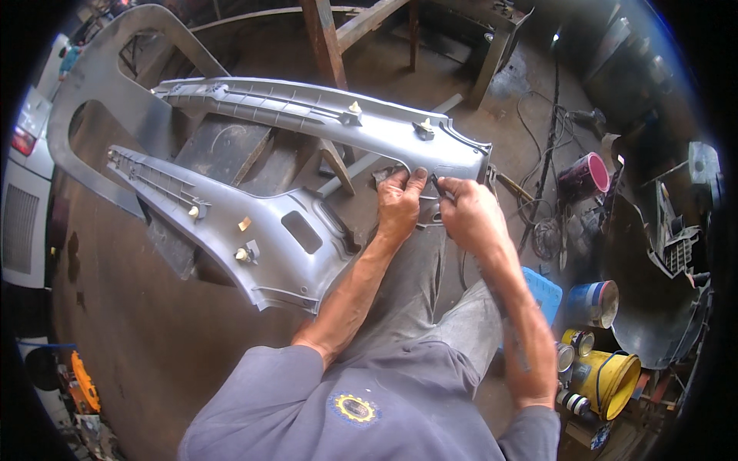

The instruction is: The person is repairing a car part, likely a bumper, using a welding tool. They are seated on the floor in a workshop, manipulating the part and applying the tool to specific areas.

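A long silver plastic trim panel (307, 104) lies ribbed side up, its broad end toward me, with pale clips on small brackets. My left hand (400, 206) closes on this broad end's near edge, thumb on top, with a bit of dark material showing by its fingers. Close beside it, my right hand (473, 215) pinches a thin dark piece (438, 184) against the panel; its kind cannot be made out. A second silver trim panel (265, 223) of like shape rests to the left, with a rectangular opening and pale clips. My left forearm passes beside its broad end.
Under the panels stands a dark support (219, 150), and a curved grey frame (84, 123) rises at far left. On the right are a pink-lined bucket (588, 177), cables (547, 238), a blue container (544, 292), a yellow bucket (611, 380) and several cans. A wooden post (323, 42) stands ahead.
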Tool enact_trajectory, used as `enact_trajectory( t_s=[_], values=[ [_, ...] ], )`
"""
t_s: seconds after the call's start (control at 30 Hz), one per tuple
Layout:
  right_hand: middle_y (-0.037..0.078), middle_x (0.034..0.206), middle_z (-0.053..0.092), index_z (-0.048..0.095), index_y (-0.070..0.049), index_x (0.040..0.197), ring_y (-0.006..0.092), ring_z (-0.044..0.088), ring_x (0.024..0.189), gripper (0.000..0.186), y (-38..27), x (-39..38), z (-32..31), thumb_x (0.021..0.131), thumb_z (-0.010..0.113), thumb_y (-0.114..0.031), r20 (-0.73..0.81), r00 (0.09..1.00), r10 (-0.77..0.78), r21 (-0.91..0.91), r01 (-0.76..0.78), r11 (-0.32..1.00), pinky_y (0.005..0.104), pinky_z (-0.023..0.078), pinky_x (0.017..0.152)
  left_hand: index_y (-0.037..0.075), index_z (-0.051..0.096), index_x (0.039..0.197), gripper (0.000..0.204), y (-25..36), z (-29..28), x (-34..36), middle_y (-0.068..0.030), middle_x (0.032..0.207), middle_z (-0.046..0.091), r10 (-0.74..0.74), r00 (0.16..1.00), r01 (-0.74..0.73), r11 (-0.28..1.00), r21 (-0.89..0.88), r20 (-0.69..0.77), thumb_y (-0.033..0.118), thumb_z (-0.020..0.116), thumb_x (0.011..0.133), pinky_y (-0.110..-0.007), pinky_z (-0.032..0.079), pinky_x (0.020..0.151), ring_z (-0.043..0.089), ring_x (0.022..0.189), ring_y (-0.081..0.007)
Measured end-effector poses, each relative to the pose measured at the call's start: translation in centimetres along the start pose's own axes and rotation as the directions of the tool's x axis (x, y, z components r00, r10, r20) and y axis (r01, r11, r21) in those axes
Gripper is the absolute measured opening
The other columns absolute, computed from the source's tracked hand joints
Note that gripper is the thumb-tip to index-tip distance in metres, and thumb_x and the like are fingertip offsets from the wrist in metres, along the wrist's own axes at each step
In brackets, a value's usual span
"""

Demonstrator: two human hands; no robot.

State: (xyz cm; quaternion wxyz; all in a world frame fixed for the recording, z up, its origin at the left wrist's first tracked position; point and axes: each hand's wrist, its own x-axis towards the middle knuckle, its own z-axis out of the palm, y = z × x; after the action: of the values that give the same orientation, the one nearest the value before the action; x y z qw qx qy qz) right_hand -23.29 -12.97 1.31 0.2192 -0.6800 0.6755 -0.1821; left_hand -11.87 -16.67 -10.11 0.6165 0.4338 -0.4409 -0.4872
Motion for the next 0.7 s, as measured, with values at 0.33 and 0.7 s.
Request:
enact_trajectory(
  t_s=[0.33, 0.7],
  values=[
    [0.024, 0.089, 0.069, 0.070, 0.001, 0.098, 0.0386, 0.070, 0.083, 0.026, -0.1, 3.7, -2.0, 0.076, 0.061, -0.008, 0.248, 0.965, -0.081, -0.056, 0.097, 0.994, 0.0432, 0.055, 0.076, -0.007, 0.065, 0.082, 0.021, 0.3, -0.4, -0.3, -0.0047, 0.075, 0.065, 0.030, 0.998, -0.032, 0.999, 0.026, 0.048, 0.014, 0.066, 0.086, -0.029, 0.043, 0.062, 0.052, 0.070, -0.0099],
    [0.020, 0.092, 0.071, 0.050, 0.001, 0.137, 0.0219, 0.069, 0.065, 0.050, 5.3, 0.7, -3.7, 0.090, 0.055, -0.016, 0.325, 0.946, -0.012, 0.736, -0.245, 0.631, 0.0355, 0.056, 0.056, -0.008, 0.068, 0.089, 0.031, 1.1, -0.1, -0.1, -0.0111, 0.077, 0.069, 0.006, 0.999, -0.008, 0.997, 0.071, 0.040, 0.023, 0.069, 0.087, -0.031, 0.046, 0.068, 0.058, 0.072, -0.0155]
  ],
)
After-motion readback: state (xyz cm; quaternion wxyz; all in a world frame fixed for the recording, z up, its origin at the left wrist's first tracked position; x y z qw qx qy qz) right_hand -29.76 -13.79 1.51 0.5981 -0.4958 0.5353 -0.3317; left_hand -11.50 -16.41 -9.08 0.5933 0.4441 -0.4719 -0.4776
